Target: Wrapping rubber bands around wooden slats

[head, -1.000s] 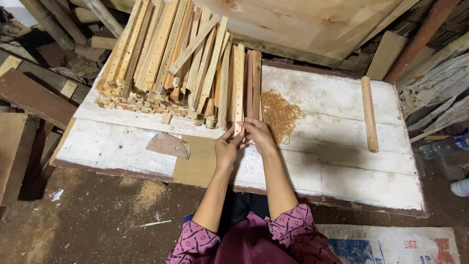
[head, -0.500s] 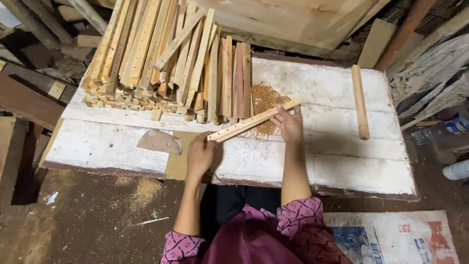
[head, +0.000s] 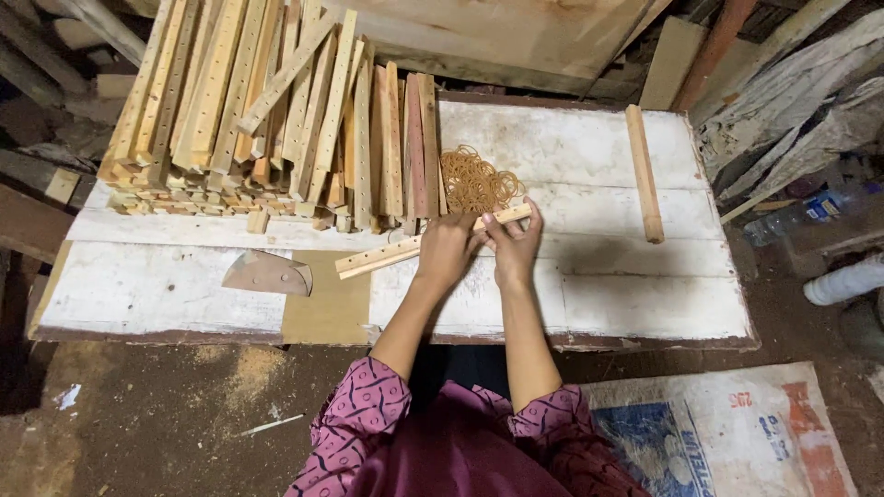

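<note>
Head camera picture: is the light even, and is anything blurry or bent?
Head view: light falls brightest on the white tabletop and the stacked slats, while the floor edges sink into shadow; both hands, left hand and right hand, and the holed slat look sharp; the table's edges bow slightly.

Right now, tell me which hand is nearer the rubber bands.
Right. The right hand grips the strip just below the rubber bands, almost touching them. The left hand holds the strip further left and lower.
</note>
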